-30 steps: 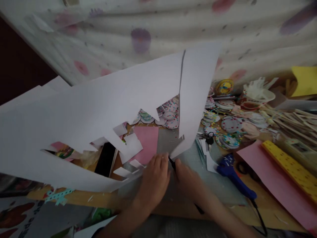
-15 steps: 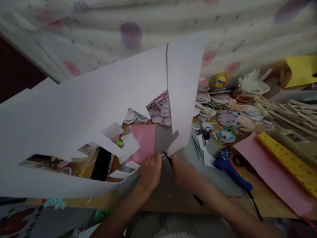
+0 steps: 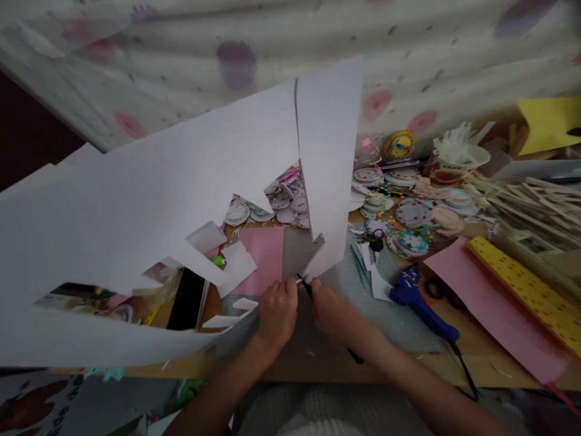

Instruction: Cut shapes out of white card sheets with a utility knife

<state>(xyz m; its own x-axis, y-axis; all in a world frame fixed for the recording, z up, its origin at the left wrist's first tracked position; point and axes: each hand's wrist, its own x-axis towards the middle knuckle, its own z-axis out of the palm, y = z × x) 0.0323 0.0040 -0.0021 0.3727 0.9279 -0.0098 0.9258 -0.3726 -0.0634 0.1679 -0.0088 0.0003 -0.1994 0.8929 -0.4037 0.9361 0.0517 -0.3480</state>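
The right hand [image 3: 333, 309] pinches a thin black craft knife [image 3: 305, 286], long axis slanting up-left, tip at the lower edge of the large white cut paper sheet [image 3: 172, 181]. The left hand [image 3: 276, 312], fingers curled together, pins that edge to the grey cutting mat [image 3: 399, 327]. Against half a second ago, both hands sit almost unchanged.

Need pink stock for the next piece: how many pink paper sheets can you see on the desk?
2. One pink sheet lies behind the left hand, partly under the white sheet. The other pink sheet lies at right beside the yellow ruler. More may be hidden under the white paper.
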